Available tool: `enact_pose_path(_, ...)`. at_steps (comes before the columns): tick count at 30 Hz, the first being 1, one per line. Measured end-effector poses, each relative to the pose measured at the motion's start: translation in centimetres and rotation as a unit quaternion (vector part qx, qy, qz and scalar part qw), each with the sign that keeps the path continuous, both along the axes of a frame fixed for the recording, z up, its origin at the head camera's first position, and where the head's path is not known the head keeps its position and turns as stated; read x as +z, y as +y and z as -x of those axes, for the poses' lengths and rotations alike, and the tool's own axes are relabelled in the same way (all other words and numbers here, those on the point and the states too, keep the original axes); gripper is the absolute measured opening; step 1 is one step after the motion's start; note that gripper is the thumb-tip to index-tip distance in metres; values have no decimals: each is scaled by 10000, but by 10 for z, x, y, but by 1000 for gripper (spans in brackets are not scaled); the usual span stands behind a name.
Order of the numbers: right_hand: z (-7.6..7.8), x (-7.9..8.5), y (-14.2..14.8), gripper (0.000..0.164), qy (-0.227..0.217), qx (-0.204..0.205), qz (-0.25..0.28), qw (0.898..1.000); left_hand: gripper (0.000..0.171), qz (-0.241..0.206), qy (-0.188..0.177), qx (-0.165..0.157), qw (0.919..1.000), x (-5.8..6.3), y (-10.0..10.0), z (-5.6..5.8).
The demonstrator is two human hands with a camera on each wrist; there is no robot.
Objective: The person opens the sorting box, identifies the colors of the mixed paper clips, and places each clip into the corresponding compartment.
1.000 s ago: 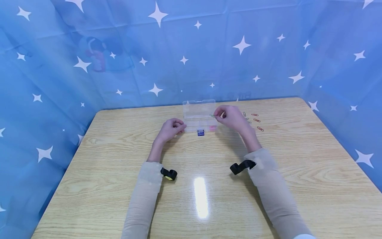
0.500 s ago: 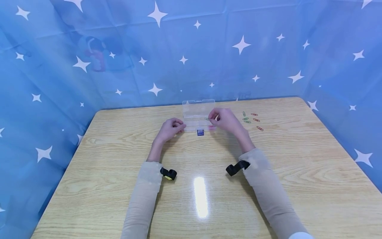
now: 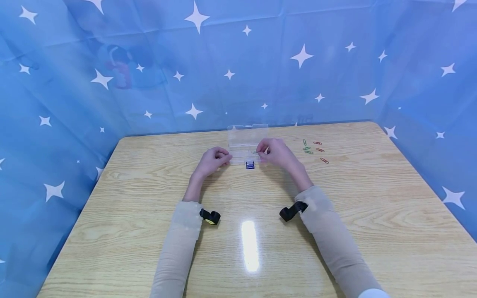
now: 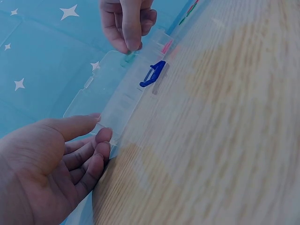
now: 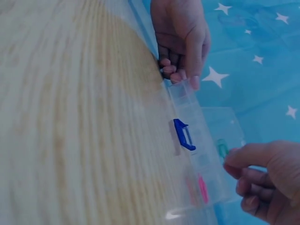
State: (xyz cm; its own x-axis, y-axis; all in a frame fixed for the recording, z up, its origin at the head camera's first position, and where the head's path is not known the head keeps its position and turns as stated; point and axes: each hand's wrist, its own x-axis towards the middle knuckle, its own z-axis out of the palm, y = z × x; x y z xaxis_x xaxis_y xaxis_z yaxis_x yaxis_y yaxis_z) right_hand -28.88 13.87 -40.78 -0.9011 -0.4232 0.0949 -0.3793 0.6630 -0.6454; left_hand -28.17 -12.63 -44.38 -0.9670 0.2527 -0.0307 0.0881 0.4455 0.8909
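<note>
A clear plastic compartment box (image 3: 238, 158) stands at the back of the table, its lid (image 3: 247, 133) raised and a blue latch (image 3: 250, 165) at its front. My left hand (image 3: 215, 160) holds the box's left end between thumb and fingers. Over the right half of the box, my right hand (image 3: 275, 152) pinches a green paper clip (image 5: 222, 147) with thumb and forefinger. Something pink (image 5: 203, 189) lies in the right-end compartment; its shape is too blurred to tell. In the left wrist view the green clip shows faintly below the right fingertips.
Right of the box lie several green paper clips (image 3: 304, 142) and several red paper clips (image 3: 320, 150) on the wooden table (image 3: 149, 186). A blue star-patterned cloth (image 3: 238, 62) hangs behind the table's back edge.
My right hand has moved left and down with the green paper clip, from the box's right edge to over its compartments. My left hand has stayed at the box's left end.
</note>
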Motion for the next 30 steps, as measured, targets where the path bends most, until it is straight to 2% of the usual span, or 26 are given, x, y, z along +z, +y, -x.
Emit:
enact_pose_path(14,-2,4,3,15,-21,-70,-13,10000,31,21,-1,21,10000,-1,0,1)
enact_pose_path(30,-3,10,21,17,-2,-246,-187,9995,30,-37,-41,68,10000,-2,1,1)
